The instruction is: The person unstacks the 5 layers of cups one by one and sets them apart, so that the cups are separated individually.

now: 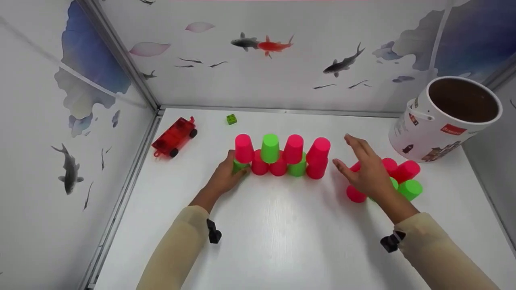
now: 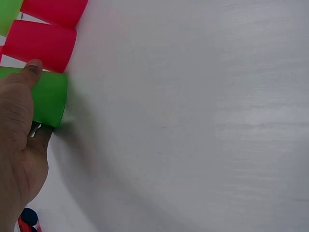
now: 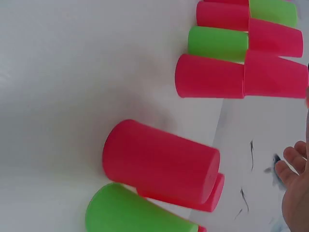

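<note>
Upside-down pink and green cups form two tiers in the middle of the table. My left hand grips the green cup at the left end of the bottom row, thumb on its near side. Directly above it in the head view sits a pink cup. A green cup and more pink ones continue the upper row, ending at a pink cup. Right of the stack, my right hand hovers with fingers spread, holding nothing. Below and behind it stand loose cups, including a pink one and a green one.
A large white bucket with a brown interior stands at the back right. A red toy wagon sits at the back left, and a small green toy brick lies near the back wall. Printed walls enclose the table.
</note>
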`<state>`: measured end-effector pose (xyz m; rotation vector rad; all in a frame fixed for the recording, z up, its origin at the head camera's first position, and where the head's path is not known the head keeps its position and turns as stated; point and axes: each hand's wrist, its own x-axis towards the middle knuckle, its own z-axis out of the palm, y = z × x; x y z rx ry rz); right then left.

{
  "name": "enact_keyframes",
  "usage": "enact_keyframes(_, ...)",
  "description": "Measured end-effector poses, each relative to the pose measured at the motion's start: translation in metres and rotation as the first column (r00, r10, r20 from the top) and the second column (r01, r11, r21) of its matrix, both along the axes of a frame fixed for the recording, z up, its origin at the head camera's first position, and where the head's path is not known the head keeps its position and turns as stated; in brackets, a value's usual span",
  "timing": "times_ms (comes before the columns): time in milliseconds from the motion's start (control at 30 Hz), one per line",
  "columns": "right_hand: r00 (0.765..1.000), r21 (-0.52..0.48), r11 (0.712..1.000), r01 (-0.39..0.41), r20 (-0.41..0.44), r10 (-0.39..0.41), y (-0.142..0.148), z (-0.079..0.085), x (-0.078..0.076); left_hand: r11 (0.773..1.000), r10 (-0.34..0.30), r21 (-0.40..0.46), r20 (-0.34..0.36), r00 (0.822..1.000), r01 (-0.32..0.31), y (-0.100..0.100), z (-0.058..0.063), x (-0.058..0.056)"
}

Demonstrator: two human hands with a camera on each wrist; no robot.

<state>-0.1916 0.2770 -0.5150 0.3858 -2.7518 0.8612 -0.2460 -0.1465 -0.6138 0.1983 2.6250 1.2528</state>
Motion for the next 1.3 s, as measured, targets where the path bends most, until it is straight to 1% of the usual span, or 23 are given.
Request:
enact_keyframes(133, 0.999, -0.003, 0.999, -0.048, 0.012, 0.048, -0.021, -0.002, -0.009, 1.000, -0.004, 0.006, -0.008, 1.000, 0.004, 0.000, 0.000, 0.000)
enact_keyframes(300, 0.995, -0.030, 0.998, -0.061, 0.075, 0.063, -0.037, -0.005, -0.017, 0.999, -0.018, 0.035, -0.024, 1.000, 0.018, 0.000, -0.001, -0.002)
enact_keyframes(433, 0.992, -0.060, 0.997, -0.047, 0.113, 0.054, -0.041, -0.011, -0.020, 0.999, -0.015, 0.039, -0.023, 1.000, 0.016, 0.001, -0.003, -0.002)
enact_keyframes(567, 0.993, -0.080, 0.996, -0.042, 0.107, 0.051, -0.041, -0.018, -0.020, 0.999, -0.018, 0.040, -0.016, 1.000, 0.018, 0.002, -0.003, -0.002)
enact_keyframes(733, 0.994, -0.093, 0.994, -0.049, 0.095, 0.058, -0.039, -0.015, -0.018, 0.999, -0.019, 0.034, -0.022, 1.000, 0.019, 0.002, -0.003, -0.003)
enact_keyframes(833, 0.996, -0.095, 0.995, -0.040, 0.081, 0.048, -0.033, -0.011, -0.014, 0.999, -0.021, 0.029, -0.017, 1.000, 0.021, 0.002, -0.003, -0.002)
enact_keyframes(933, 0.998, -0.094, 0.995, -0.031, 0.053, 0.036, -0.023, -0.007, -0.005, 0.999, -0.017, 0.029, -0.010, 1.000, 0.018, 0.002, -0.002, -0.001)
enact_keyframes(1100, 1.000, -0.086, 0.996, -0.013, 0.015, 0.015, -0.003, -0.002, 0.015, 1.000, -0.007, 0.029, -0.016, 1.000, 0.008, 0.001, -0.003, 0.000)
enact_keyframes(1300, 0.999, -0.054, 0.998, 0.025, -0.030, -0.027, 0.026, -0.008, 0.044, 1.000, -0.006, 0.024, -0.019, 1.000, 0.007, 0.000, -0.004, -0.001)
